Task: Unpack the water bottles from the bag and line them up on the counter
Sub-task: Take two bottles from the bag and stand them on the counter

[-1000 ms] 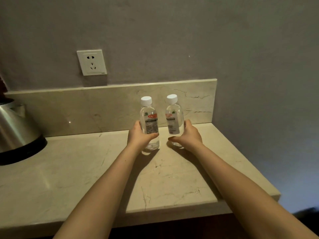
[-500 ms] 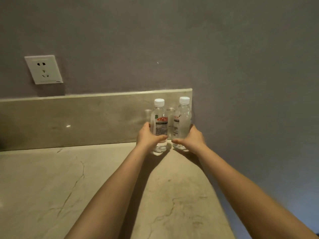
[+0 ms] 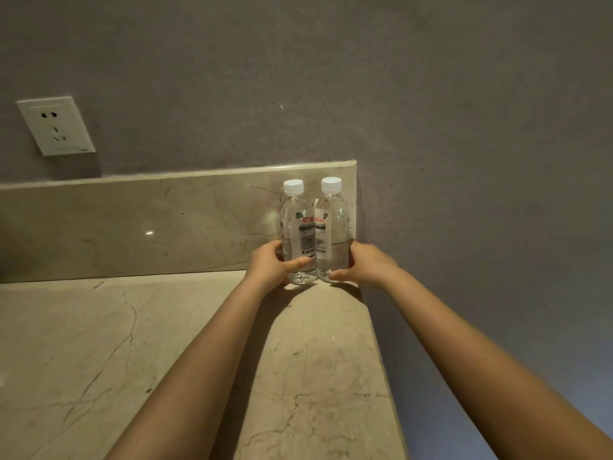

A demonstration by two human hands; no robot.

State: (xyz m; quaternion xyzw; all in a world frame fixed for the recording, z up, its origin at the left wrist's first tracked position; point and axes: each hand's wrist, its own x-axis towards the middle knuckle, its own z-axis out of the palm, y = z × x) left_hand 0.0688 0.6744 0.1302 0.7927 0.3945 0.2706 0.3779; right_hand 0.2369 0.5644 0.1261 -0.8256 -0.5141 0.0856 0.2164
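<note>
Two clear water bottles with white caps stand upright side by side, touching, at the back right corner of the beige marble counter (image 3: 99, 343), against the backsplash (image 3: 132, 224). My left hand (image 3: 270, 263) grips the lower part of the left bottle (image 3: 297, 227), thumb across its front. My right hand (image 3: 365, 265) grips the lower part of the right bottle (image 3: 331, 224). Both bottle bases appear to rest on the counter. No bag is in view.
The counter's right edge (image 3: 378, 343) runs just right of the bottles, beside a grey wall. A white wall socket (image 3: 56, 126) sits on the wall at upper left above the backsplash.
Both hands carried the bottles right and back to the counter's corner, and the bottles came together until they touch. The view turned right, so the kettle has left the frame.
</note>
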